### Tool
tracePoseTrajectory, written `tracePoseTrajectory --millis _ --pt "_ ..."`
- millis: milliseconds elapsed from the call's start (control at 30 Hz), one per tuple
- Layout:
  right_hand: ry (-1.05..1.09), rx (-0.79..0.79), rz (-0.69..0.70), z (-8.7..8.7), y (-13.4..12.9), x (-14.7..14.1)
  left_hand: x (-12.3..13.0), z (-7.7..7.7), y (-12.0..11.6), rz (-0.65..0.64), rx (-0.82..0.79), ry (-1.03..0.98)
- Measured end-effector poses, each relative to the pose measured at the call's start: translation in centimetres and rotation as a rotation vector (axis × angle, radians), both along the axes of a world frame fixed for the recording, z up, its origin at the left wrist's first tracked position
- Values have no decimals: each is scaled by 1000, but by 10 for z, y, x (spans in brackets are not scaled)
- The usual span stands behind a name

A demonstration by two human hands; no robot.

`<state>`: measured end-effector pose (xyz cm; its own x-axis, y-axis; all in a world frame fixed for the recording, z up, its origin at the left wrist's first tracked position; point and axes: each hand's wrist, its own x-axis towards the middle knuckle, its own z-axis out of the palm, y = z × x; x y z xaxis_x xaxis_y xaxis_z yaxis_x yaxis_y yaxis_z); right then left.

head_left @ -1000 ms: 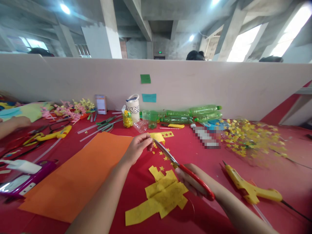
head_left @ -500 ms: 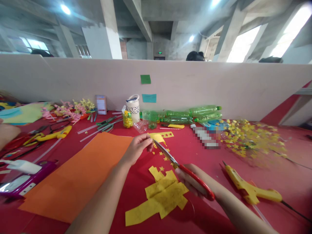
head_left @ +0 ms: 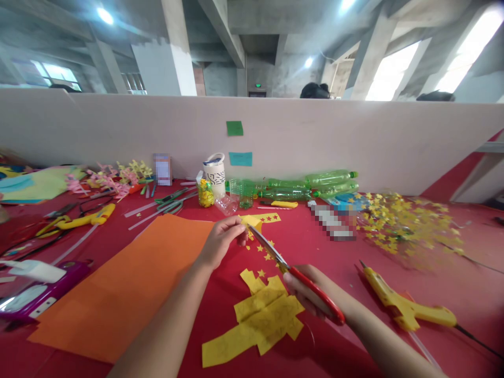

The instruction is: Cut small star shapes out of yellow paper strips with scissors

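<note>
My left hand (head_left: 226,237) pinches a small piece of yellow paper (head_left: 252,220) over the red table. In my right hand (head_left: 309,289) is a pair of red-handled scissors (head_left: 315,289), its blades pointing up and left to the edge of that paper. Small yellow stars (head_left: 268,256) lie scattered under the blades. Nearer to me, several yellow paper pieces (head_left: 265,315) rest in an overlapping pile. A yellow strip with star-shaped holes (head_left: 270,217) lies just behind the held paper.
Orange sheets (head_left: 145,273) lie under my left forearm, beside a purple power strip (head_left: 74,278). At right are a yellow glue gun (head_left: 405,304) and a bunch of gold stars (head_left: 401,220). Green plastic bottles (head_left: 291,193) and a white tumbler (head_left: 215,176) stand or lie along the partition.
The yellow paper in my left hand has shifted at the scissor tips, its end now turned differently. A person's hand at the far left has mostly drawn out of view.
</note>
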<state>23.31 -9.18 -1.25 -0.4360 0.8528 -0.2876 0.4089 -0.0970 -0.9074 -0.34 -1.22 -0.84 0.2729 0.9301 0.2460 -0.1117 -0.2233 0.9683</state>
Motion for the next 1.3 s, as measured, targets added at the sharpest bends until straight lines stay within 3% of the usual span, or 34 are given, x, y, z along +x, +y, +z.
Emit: tracePoseTrajectory --millis 467,1300 --pt "191 -21 -2 -10 -4 -5 16 -7 -7 29 17 -41" --pt "130 -36 -12 -8 -3 -3 18 -5 -9 48 -53 -81"
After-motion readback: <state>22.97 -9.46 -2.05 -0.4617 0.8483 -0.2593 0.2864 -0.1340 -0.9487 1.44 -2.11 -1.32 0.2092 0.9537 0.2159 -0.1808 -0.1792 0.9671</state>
